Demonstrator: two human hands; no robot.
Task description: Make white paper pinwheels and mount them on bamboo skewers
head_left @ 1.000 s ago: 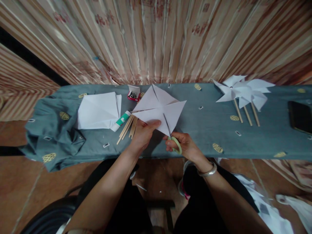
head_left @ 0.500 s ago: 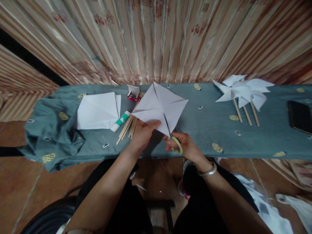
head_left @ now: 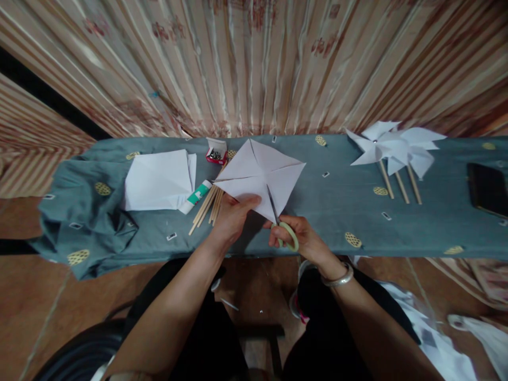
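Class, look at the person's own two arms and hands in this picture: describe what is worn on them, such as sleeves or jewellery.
Both forearms are bare, with no sleeves in view. The left hand shows no ring or band that can be made out. The right hand has a silver bangle around its wrist, smooth and shiny.

A home craft spot: striped curtain [head_left: 254, 63] behind a cloth-covered table [head_left: 337, 201], tiled floor.

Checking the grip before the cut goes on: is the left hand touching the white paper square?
Touching. The head view shows the left hand pinching the near edge of the white paper square, thumb lying on top of it.
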